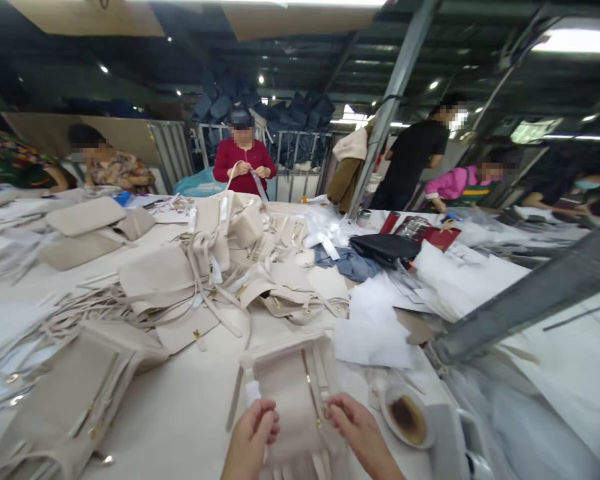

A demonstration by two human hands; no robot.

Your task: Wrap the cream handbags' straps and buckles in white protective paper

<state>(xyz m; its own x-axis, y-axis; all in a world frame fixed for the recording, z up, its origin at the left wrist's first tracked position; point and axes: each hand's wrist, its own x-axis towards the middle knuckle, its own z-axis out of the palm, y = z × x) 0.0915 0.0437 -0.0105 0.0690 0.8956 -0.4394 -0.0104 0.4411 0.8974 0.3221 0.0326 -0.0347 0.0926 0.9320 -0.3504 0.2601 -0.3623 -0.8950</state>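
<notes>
Both hands close on one beige bag (291, 390) at the bottom centre of the frame. Your left hand (253, 437) curls its fingers over the bag's lower left edge. Your right hand (356, 427) pinches the lower right edge, beside a line of gold-coloured hardware. The bag lies flat on the pale table (190, 413) and stretches away from you. Most of it sits above and between your hands in the frame, with only its near end in the grip.

Just right of your right hand stands an open cup (405, 419) of dark liquid, close to the wrist. As a judgement, a sideways swing of that hand or a sharp tug on the bag could tip the cup and stain the light material. Higher in the frame, a heap of similar bags (215, 267) with tangled straps lies near the bag's far end, and a strap could snag there.
</notes>
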